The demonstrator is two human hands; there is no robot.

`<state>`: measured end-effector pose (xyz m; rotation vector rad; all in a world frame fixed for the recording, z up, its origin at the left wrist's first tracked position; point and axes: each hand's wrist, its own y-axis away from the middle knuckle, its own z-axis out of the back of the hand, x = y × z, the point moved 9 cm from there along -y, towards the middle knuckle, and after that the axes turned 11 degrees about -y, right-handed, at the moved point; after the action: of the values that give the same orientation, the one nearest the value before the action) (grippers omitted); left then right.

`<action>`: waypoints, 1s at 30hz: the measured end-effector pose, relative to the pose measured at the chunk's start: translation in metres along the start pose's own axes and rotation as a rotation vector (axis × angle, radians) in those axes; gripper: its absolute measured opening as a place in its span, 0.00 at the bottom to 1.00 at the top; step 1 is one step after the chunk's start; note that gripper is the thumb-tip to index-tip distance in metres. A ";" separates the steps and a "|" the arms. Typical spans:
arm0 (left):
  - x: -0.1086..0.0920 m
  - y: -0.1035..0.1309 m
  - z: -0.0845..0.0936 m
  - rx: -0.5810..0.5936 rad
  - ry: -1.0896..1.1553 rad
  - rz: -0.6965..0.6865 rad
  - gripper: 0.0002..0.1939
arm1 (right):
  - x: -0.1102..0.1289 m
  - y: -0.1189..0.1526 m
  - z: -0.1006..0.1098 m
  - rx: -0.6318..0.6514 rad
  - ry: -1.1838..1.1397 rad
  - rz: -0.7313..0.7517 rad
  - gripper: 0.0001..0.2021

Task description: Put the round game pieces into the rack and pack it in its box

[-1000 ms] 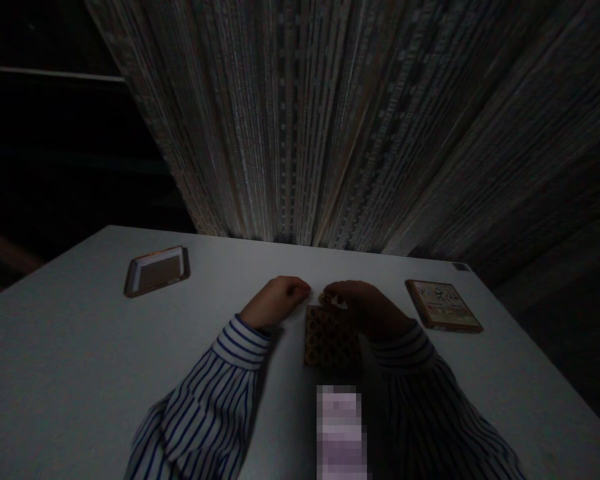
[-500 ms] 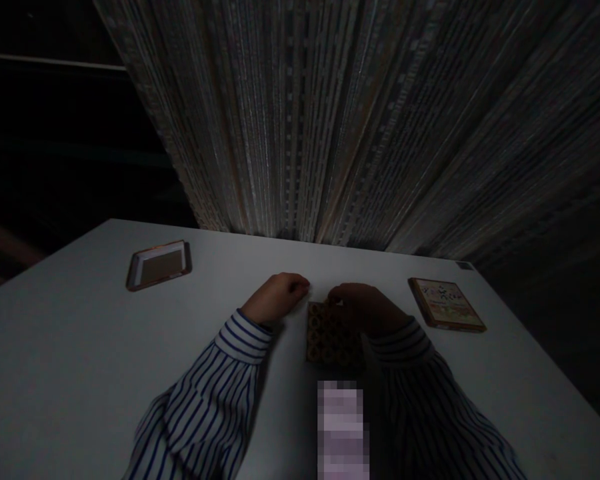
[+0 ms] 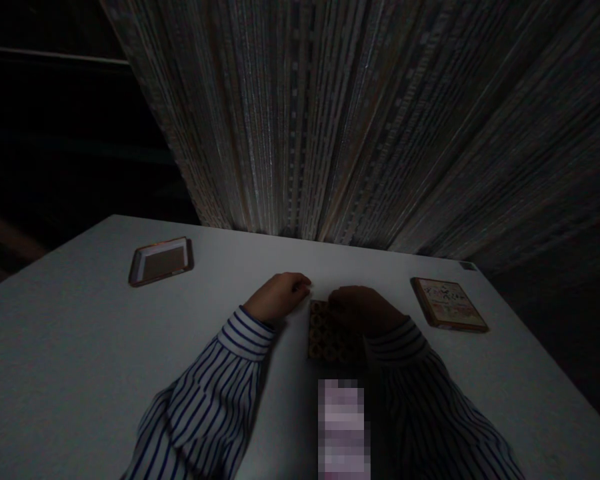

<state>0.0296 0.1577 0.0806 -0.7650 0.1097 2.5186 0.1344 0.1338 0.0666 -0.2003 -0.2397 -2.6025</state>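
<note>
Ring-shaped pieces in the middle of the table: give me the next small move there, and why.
Probably ease the right hand back from over the ring-shaped pieces: it hides part of their far side, and in this dim light it is unclear whether it holds one.

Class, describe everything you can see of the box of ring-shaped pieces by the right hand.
The shallow, brown box, perhaps wooden, lies flat on the white table. It looks roughly square, with straight edges, and holds round pieces with dark centres, packed close in rows. The right hand covers its far right part; whether the fingers touch it is too dark to tell.
</note>
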 end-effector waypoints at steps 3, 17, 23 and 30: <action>0.000 0.000 -0.001 0.023 -0.052 0.010 0.14 | -0.001 -0.001 -0.003 0.034 0.014 -0.015 0.11; 0.002 0.001 0.002 0.000 -0.043 0.037 0.16 | 0.000 -0.001 -0.007 0.040 0.050 0.003 0.12; 0.002 0.001 0.002 0.022 -0.027 0.044 0.17 | 0.001 -0.001 -0.006 0.011 0.060 -0.001 0.12; 0.002 0.002 0.002 0.012 -0.022 0.030 0.18 | 0.001 -0.002 -0.007 0.021 0.065 0.008 0.12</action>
<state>0.0264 0.1574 0.0807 -0.7357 0.1297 2.5519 0.1317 0.1333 0.0598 -0.1084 -0.2429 -2.5928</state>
